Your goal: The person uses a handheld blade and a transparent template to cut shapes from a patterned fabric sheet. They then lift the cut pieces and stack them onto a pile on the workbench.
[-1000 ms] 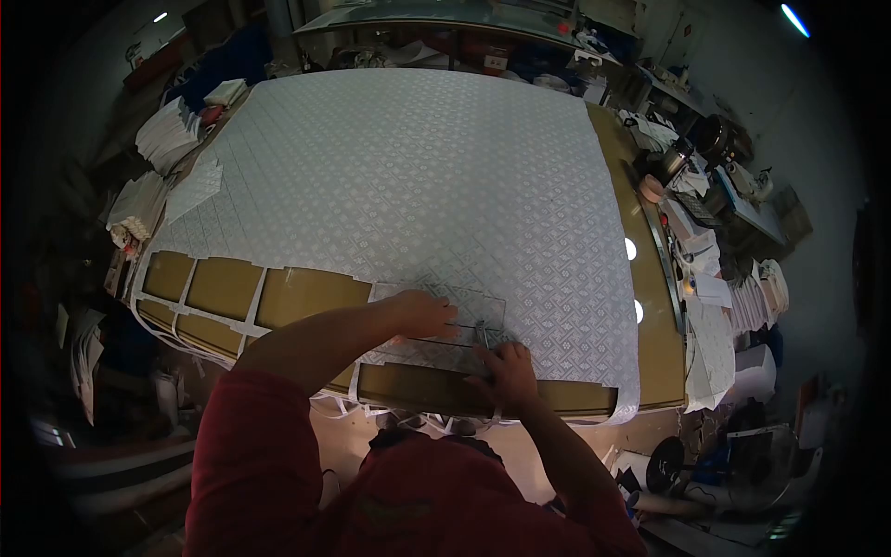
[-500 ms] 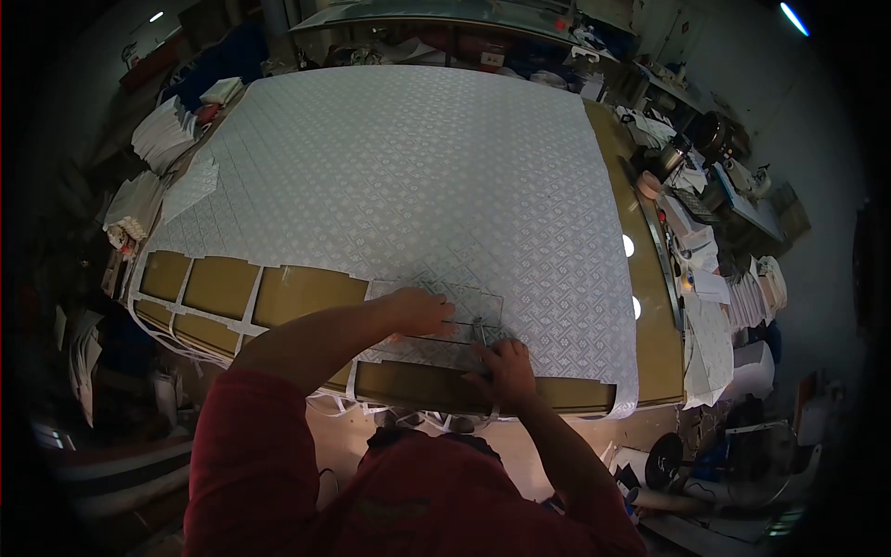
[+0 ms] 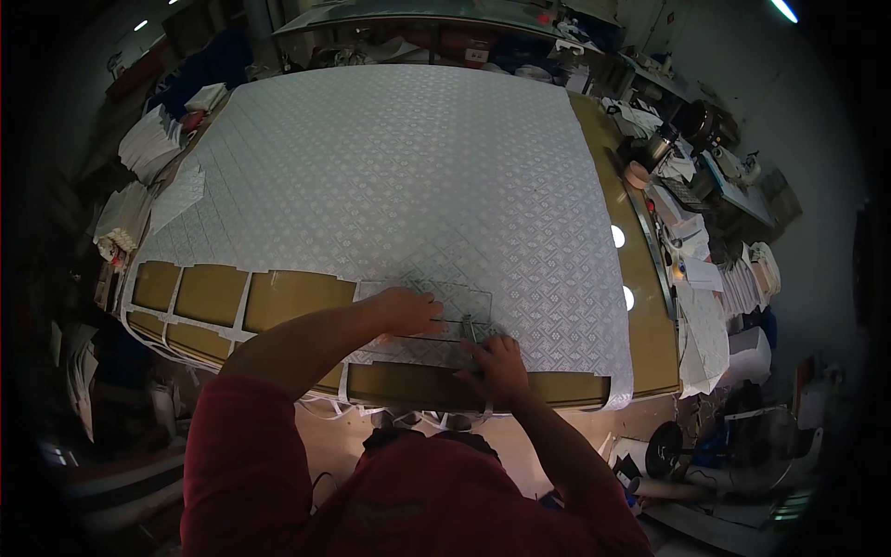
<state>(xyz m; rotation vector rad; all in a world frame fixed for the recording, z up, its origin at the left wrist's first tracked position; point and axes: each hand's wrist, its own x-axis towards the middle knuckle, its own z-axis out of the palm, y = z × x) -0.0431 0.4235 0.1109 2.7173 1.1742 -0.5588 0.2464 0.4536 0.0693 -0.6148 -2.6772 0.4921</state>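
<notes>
The left hand (image 3: 406,312) curled over the clear template (image 3: 457,302), its grip impossible to read; the right hand (image 3: 499,369) sat near it, a small metal tool (image 3: 470,327) at its fingertips, pinched or merely touched, I couldn't tell; patterned fabric (image 3: 408,176) spread beneath and beyond both; brown tabletop (image 3: 418,385) flanked the right hand.

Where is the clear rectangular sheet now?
In the head view, the clear sheet lies just below centre on the patterned fabric, the left hand over it and the right hand at its near right corner.
</notes>
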